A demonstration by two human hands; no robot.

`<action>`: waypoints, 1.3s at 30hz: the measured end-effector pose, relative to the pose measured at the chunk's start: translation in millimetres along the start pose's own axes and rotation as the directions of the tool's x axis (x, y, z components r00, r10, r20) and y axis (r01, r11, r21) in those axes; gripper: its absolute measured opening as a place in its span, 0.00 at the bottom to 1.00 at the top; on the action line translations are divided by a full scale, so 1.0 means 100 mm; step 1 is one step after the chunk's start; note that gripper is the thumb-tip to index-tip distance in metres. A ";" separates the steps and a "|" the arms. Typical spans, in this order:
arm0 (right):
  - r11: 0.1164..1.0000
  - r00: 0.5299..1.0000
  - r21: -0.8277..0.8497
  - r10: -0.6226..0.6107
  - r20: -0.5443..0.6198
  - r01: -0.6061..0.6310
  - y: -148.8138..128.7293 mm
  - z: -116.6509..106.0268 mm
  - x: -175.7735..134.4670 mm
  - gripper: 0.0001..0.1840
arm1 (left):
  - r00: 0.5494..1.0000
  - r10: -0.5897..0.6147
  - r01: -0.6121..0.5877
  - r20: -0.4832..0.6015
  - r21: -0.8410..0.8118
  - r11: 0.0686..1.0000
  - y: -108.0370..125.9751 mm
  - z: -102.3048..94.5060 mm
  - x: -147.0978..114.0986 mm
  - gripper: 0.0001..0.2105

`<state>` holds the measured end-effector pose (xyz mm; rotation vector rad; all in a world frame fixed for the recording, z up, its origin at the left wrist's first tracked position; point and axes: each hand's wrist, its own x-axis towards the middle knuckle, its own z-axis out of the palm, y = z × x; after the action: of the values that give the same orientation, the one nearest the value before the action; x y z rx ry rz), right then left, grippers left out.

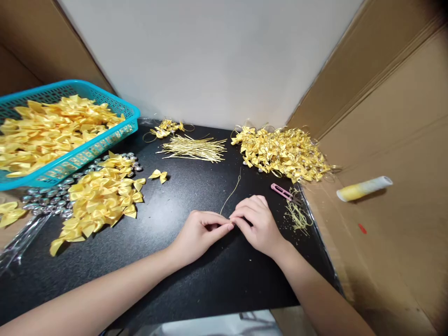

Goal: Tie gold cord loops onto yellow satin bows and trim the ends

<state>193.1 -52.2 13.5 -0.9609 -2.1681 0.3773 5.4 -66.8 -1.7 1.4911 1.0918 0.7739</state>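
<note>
Over the middle of the black table (196,284), my two hands meet at the fingertips. Thumb and fingers of my left hand (203,231) pinch a thin gold cord (231,192). My right hand (257,224) is closed at the same spot, its fingertips touching the left ones. From between the fingers the cord runs up and away, with a small loop in it and its far end lying on the table. What sits right at the fingertips is hidden. Beyond the hands lies a bundle of cut gold cords (194,149).
At left, a blue basket (135,119) holds yellow bows; more bows (101,200) and silvery beads (44,200) lie before it. One bow (159,175) lies apart. Corded bows (283,151) pile at right, near pink thread snips (282,190), cord scraps (297,217) and a tube (364,188).
</note>
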 end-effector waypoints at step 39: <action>0.989 0.997 -0.135 -0.047 0.061 0.055 -0.11 0.06 -0.04 0.09 | 0.990 0.064 -0.078 -0.123 -0.106 0.991 0.05 -0.07 0.00 0.05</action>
<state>184.9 -62.9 13.2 -0.9776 -2.2902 0.2376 0.4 -64.2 4.2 1.4111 1.0709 0.9682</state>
